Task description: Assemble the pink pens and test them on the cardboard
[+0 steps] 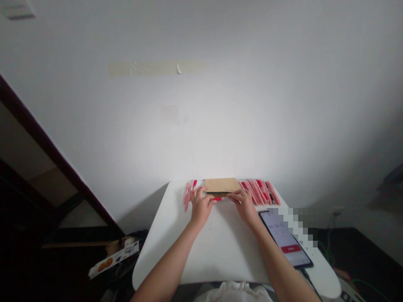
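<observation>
A brown cardboard box (222, 185) lies at the far edge of a white table (220, 247), against the wall. My left hand (200, 204) and my right hand (244, 202) meet at its near side, fingers pinched on the two ends of a red pen (220, 199) held level in front of the box. Several pink and red pens (260, 191) lie in a row to the right of the box. A few more pink pens (189, 193) lie to its left, beside my left hand.
A phone (285, 238) with a lit screen lies on the table near my right forearm, a cable running off its near end. A printed carton (113, 256) sits low on the left, below the table. The white wall stands right behind the table.
</observation>
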The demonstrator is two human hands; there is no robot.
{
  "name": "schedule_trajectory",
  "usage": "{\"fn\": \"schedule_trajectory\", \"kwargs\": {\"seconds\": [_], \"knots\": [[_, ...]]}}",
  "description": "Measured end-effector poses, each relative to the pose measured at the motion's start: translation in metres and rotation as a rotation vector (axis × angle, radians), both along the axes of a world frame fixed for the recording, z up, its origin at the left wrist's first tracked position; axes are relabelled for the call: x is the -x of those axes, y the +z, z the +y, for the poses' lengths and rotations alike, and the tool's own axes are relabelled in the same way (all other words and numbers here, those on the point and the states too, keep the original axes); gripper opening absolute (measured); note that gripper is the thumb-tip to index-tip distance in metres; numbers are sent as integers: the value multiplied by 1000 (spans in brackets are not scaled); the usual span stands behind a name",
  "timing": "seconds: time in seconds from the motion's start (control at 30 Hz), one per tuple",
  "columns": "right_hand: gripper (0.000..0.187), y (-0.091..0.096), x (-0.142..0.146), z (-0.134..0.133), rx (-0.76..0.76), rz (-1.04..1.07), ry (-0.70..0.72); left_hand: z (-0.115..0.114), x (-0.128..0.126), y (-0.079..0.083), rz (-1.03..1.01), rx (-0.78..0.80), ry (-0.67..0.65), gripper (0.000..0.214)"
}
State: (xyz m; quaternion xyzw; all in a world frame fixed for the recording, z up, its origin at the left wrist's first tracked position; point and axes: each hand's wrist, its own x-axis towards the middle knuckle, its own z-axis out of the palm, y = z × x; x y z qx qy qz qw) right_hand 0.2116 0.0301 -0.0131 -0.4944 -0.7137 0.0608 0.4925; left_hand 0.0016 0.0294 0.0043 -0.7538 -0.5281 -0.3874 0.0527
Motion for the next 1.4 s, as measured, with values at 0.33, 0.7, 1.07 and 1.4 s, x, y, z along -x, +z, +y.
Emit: {"fn": "schedule_trajectory", "kwargs": {"seconds": [0.33,0.7,1.07,1.4], "knots": [[29,-5,-10,6,-32,-31,-98,-7,-3,7,37,47,131,8],[34,-8,-13,7,-22,-49,-143,-9,-4,1,154,112,187,6],[33,-2,-11,5,4,-8,-135,-9,-8,-1,114,142,139,11],[37,-4,-12,6,-15,-4,-154,-10,-11,1,112,164,142,11]]}}
